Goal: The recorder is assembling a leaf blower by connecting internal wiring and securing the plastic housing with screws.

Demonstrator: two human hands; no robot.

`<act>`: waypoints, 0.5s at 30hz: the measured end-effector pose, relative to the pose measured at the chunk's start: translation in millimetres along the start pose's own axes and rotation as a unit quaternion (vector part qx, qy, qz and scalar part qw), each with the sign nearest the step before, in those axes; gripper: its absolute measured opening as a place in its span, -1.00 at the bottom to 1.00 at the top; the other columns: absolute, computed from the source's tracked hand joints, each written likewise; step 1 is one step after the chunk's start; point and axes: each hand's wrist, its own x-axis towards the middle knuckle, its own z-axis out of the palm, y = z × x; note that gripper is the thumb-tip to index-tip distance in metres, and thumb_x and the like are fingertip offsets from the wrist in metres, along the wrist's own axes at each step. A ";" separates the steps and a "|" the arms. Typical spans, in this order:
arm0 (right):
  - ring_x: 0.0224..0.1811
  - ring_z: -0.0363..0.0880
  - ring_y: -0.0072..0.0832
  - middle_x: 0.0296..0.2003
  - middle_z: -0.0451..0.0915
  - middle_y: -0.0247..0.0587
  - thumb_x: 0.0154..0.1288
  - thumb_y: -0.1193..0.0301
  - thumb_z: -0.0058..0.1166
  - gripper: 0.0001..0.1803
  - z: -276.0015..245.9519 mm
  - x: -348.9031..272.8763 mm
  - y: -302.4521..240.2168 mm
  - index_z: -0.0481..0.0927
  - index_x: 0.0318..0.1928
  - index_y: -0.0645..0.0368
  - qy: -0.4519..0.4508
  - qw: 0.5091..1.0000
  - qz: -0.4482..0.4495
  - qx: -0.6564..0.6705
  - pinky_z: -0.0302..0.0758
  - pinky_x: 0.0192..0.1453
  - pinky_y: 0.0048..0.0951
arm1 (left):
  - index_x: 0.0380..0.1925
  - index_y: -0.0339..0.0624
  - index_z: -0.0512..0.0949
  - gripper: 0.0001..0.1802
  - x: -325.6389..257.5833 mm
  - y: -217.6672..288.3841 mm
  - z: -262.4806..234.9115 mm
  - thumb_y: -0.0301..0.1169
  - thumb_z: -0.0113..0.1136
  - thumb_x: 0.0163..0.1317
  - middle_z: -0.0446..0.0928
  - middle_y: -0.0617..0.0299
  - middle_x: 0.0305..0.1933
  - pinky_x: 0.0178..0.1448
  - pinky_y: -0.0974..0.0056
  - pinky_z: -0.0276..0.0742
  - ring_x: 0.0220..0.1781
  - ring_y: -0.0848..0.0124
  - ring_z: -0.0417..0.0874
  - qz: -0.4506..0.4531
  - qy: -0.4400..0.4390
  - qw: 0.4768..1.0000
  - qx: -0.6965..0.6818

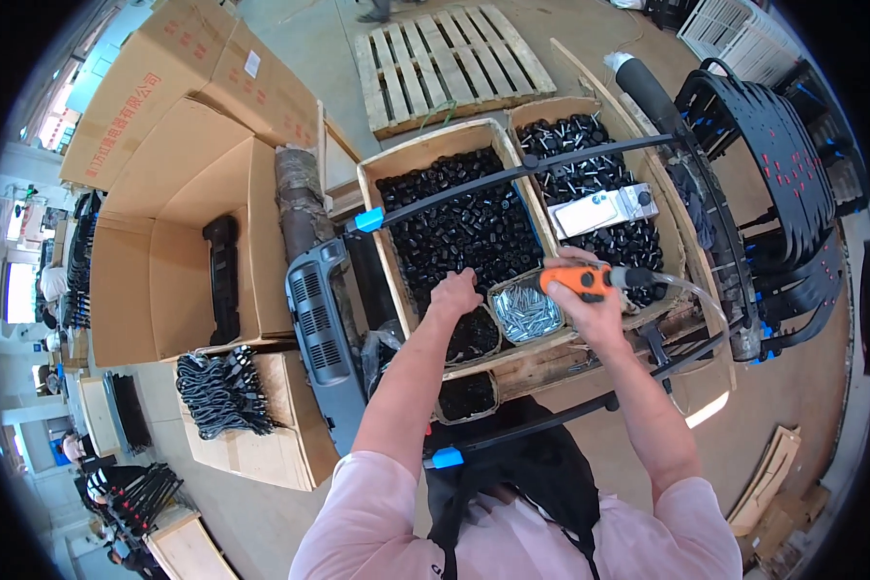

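My right hand (591,302) grips an orange electric screwdriver (582,281), its dark end joined to a clear cord or hose. Below it lies a small tray of silver screws (529,314). My left hand (457,293) is at the front edge of a wooden bin (368,179) heaped with small black plastic parts (464,217). Its fingers are bent and look closed; what they hold, if anything, is too small to make out. Between me and the bins runs a black bar (522,425) with a blue end piece (444,458). Another black bar (454,199) crosses over the bins.
A second bin holds black bolt-like parts (561,145) and a white package (604,210). At left stand a grey vented plastic housing (321,319), an open cardboard box (155,280) and bundled black cables (224,391). Black curved frames (773,155) stack at right; a wooden pallet (454,68) lies beyond.
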 end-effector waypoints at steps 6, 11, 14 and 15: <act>0.11 0.67 -0.48 0.11 0.68 -0.13 0.27 0.48 0.45 -0.39 37.8 72.1 80.3 0.53 0.30 0.25 0.030 0.997 0.062 0.018 0.60 0.29 -0.41 | 0.15 0.03 0.56 -0.58 29.2 -10.4 28.7 -0.26 0.33 0.30 0.64 -0.15 0.18 0.28 -0.11 0.66 0.23 -0.09 0.71 -0.006 -0.010 0.995 0.103; -0.03 0.66 -0.51 -0.11 0.67 -0.30 0.22 0.39 0.50 -0.46 33.1 118.5 158.9 0.59 0.17 0.22 0.085 0.992 0.087 -0.037 0.63 0.10 -0.39 | 0.09 -0.09 0.56 -0.62 12.2 15.9 26.8 -0.39 0.30 0.26 0.61 -0.12 0.17 0.27 -0.07 0.66 0.18 -0.12 0.72 0.020 0.038 0.999 0.005; -0.15 0.72 -0.40 -0.21 0.70 -0.21 0.27 0.30 0.41 -0.52 30.3 135.2 160.3 0.62 0.12 0.26 0.045 0.973 0.143 -0.176 0.65 -0.03 -0.30 | 0.05 -0.18 0.55 -0.61 5.5 0.5 27.9 -0.45 0.32 0.21 0.62 0.00 0.06 0.13 0.03 0.68 0.00 -0.01 0.76 0.046 0.131 0.984 -0.110; -0.15 0.72 -0.40 -0.21 0.70 -0.21 0.27 0.30 0.41 -0.52 32.8 134.6 154.8 0.62 0.12 0.26 0.037 0.973 0.142 -0.177 0.65 -0.03 -0.30 | 0.05 -0.18 0.55 -0.61 3.4 -11.2 25.2 -0.45 0.32 0.21 0.62 0.00 0.06 0.13 0.03 0.68 0.00 -0.01 0.76 0.040 0.135 0.984 -0.112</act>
